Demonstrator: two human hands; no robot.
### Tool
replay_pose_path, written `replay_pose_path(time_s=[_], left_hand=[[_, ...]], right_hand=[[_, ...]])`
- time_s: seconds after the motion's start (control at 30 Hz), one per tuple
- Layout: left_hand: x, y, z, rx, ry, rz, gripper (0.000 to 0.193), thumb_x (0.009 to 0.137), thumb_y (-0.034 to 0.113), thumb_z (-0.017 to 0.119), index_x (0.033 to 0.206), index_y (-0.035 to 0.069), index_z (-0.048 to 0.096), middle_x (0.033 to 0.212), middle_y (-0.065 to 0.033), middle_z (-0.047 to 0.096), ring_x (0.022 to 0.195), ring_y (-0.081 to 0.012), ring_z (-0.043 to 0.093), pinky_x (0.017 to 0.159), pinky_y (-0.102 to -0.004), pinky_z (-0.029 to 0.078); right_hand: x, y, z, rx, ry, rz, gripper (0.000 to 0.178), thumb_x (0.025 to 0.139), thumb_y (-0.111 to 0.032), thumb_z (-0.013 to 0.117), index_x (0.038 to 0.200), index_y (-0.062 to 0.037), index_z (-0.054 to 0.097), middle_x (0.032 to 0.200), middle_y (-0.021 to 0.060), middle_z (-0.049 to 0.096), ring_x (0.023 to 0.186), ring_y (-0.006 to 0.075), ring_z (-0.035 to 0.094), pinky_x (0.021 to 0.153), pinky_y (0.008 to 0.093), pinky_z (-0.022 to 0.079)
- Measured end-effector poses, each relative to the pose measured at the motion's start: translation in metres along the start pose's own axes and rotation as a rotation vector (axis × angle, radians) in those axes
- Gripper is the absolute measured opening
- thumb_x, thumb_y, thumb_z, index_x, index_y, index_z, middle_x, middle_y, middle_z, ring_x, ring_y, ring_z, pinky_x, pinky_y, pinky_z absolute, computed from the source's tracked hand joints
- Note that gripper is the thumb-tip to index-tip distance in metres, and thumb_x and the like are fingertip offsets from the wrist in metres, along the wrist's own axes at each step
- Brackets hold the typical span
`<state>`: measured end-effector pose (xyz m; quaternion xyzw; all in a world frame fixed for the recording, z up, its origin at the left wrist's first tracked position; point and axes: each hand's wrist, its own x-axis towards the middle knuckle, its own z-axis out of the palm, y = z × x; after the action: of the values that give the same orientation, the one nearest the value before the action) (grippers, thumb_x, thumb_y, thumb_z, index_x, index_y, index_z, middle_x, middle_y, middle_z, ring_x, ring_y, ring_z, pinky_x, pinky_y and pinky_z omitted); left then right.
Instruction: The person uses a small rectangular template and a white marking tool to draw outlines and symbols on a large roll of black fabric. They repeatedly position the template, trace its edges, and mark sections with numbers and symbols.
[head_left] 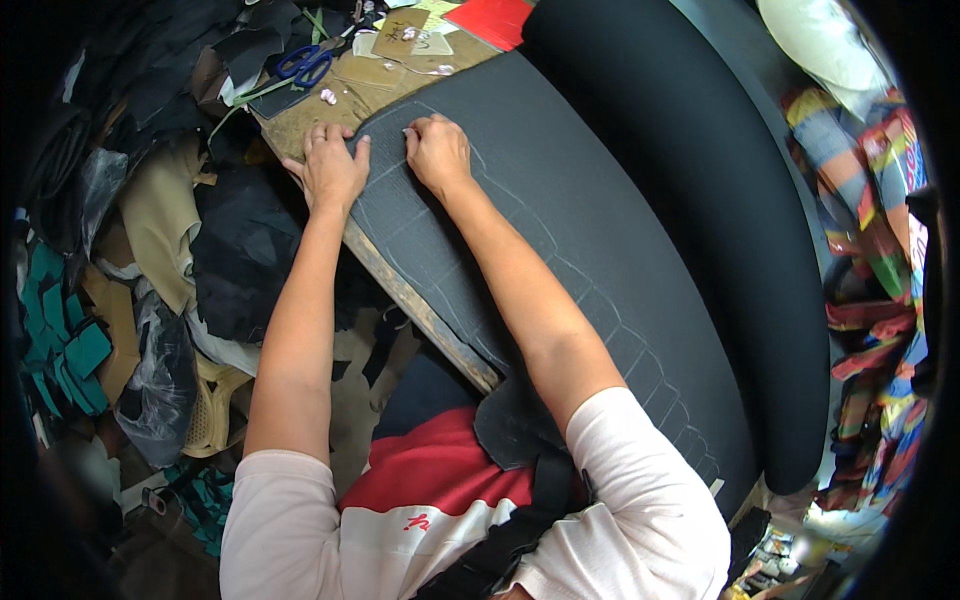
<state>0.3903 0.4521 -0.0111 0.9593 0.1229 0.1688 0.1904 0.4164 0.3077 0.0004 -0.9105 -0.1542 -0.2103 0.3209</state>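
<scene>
Dark grey fabric (590,230) lies over the wooden table, marked with pale chalk-like outlines and grid lines. My left hand (333,172) rests at the fabric's far-left corner and the table edge, open, with its thumb apart from the fingers. Just to its right, my right hand (440,155) is closed in a pinch, low over the marked fabric. Whatever its fingertips hold is too small and hidden to name. A large roll of black fabric (690,190) lies along the right side of the sheet.
Blue-handled scissors (303,66), pieces of brown card (400,32) and a red sheet (490,20) lie on the table's far end. Fabric scraps, plastic bags and a yellow plastic basket (212,405) crowd the left floor. Colourful checked bags (870,200) stand at the right.
</scene>
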Motion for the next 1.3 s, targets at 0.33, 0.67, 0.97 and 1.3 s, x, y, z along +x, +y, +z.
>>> replay_pose_path(time_s=[0.33, 0.67, 0.97, 1.3], left_hand=[[-0.001, -0.001, 0.001, 0.028, 0.002, 0.005, 0.031, 0.083, 0.034, 0.058, 0.105, 0.013, 0.060, 0.129, -0.0114, 0.048, 0.129, -0.0262, 0.034, 0.098, -0.0700, 0.015], [-0.001, -0.001, 0.000, 0.060, 0.010, 0.018, 0.034, 0.084, 0.035, 0.057, 0.111, 0.015, 0.061, 0.132, -0.0116, 0.047, 0.129, -0.0274, 0.036, 0.098, -0.0695, 0.016], [0.000, -0.001, 0.001, 0.091, 0.017, 0.006, 0.034, 0.084, 0.037, 0.057, 0.111, 0.017, 0.060, 0.131, -0.0089, 0.048, 0.129, -0.0248, 0.037, 0.099, -0.0667, 0.018], [0.002, -0.001, 0.003, 0.093, -0.011, -0.016, 0.037, 0.084, 0.038, 0.054, 0.115, 0.018, 0.059, 0.133, -0.0090, 0.047, 0.130, -0.0234, 0.034, 0.101, -0.0654, 0.014]], right_hand=[[-0.002, -0.007, -0.003, -0.158, -0.107, -0.031, 0.011, 0.072, -0.008, 0.058, 0.071, -0.0004, 0.067, 0.077, 0.0185, 0.062, 0.075, 0.0362, 0.062, 0.070, 0.0436, 0.052], [-0.048, -0.003, -0.039, -0.100, -0.088, -0.069, 0.011, 0.073, -0.008, 0.060, 0.073, 0.0003, 0.067, 0.073, 0.0183, 0.061, 0.070, 0.0350, 0.061, 0.067, 0.0427, 0.051], [-0.068, -0.007, -0.067, -0.091, -0.176, 0.063, 0.013, 0.071, -0.008, 0.058, 0.069, 0.0035, 0.065, 0.073, 0.0214, 0.062, 0.070, 0.0384, 0.061, 0.069, 0.0449, 0.051], [-0.100, 0.002, -0.086, -0.167, -0.042, 0.079, 0.012, 0.074, -0.009, 0.059, 0.068, 0.0007, 0.064, 0.073, 0.0182, 0.062, 0.070, 0.0357, 0.061, 0.069, 0.0430, 0.051]])
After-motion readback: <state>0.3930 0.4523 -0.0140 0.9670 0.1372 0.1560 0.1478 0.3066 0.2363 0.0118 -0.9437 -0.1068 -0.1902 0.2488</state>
